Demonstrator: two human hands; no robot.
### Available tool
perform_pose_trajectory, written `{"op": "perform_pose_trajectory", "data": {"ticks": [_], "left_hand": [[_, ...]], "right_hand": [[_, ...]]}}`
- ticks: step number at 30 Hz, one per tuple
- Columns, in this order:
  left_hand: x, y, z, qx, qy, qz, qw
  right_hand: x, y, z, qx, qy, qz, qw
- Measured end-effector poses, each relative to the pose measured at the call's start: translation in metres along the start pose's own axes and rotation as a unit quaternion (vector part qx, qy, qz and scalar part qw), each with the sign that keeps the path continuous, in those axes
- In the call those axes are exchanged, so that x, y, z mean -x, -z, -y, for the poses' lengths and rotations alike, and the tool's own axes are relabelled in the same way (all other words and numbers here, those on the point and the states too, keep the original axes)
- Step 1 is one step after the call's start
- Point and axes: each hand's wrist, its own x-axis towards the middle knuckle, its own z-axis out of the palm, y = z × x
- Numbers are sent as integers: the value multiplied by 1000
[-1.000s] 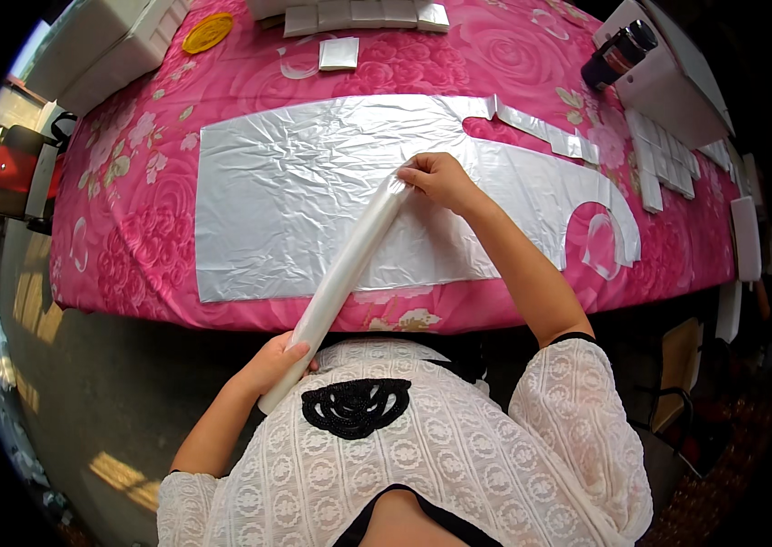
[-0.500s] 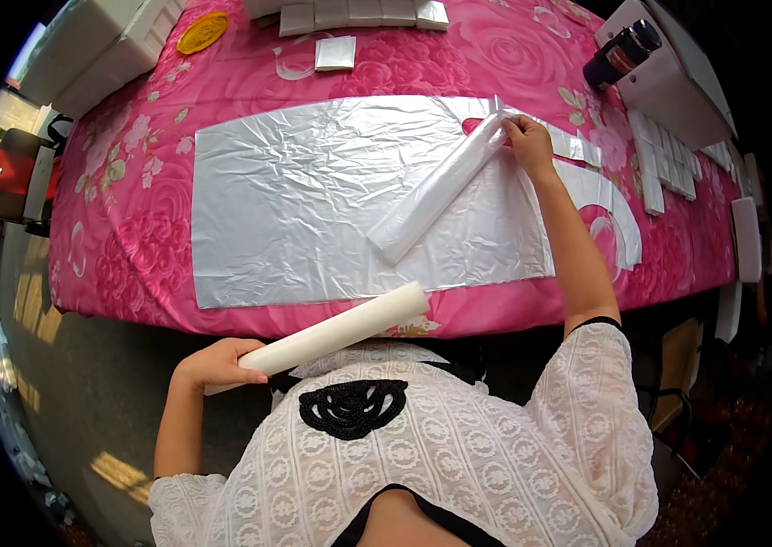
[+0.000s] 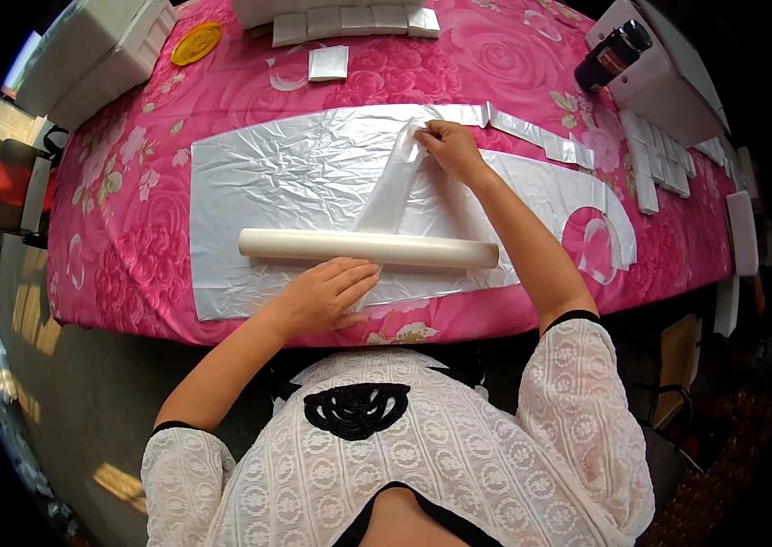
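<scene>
A wrinkled sheet of silvery-white plastic film [image 3: 258, 173] is spread flat on the table. On it, crosswise in front of me, rests a smooth off-white roll [image 3: 313, 244]. My right hand [image 3: 448, 146] pinches the far end of a folded translucent plastic strip [image 3: 386, 196], which slopes down towards the roll and passes out of sight behind it. Close to the near side of the roll, my left hand [image 3: 322, 294] has its fingers stretched out and the thumb apart. A bit of clear film shows beside its fingertips; whether the hand grips it is unclear.
Pink flowered cloth [image 3: 130, 273] covers the table. Small folded silvery packets [image 3: 358, 20] line the far side, with a single packet [image 3: 328, 64] nearer. Also there are a yellow disc [image 3: 196, 43], white foam boxes [image 3: 94, 64], a dark bottle [image 3: 612, 56] and more packets [image 3: 652, 155] at right.
My left hand has brought the roll from beside my body onto the film and let it go. My right hand has moved left with the folded plastic strip.
</scene>
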Motion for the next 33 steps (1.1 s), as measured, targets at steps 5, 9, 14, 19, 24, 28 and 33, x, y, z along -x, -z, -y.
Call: {"op": "perform_pose_trajectory", "data": {"ticks": [5, 9, 14, 19, 24, 28, 33], "left_hand": [[-2, -21, -19, -24, 34, 68, 997], [2, -28, -31, -43, 68, 69, 994], [-2, -44, -53, -67, 115, 55, 990], [-3, -57, -65, -82, 141, 48, 985], [-4, -50, -65, -27, 133, 41, 990], [-4, -25, -47, 27, 95, 15, 995], [-10, -31, -44, -24, 105, 69, 992]], "right_hand": [[-3, 4, -9, 44, -20, -59, 997], [32, -2, 32, 77, 40, -103, 991], [143, -38, 60, 167, 174, 123, 963], [158, -13, 40, 250, 226, 32, 941], [130, 57, -17, 330, 81, -135, 931], [132, 80, -5, 261, -16, -126, 957], [155, 41, 23, 201, 142, 71, 967]]}}
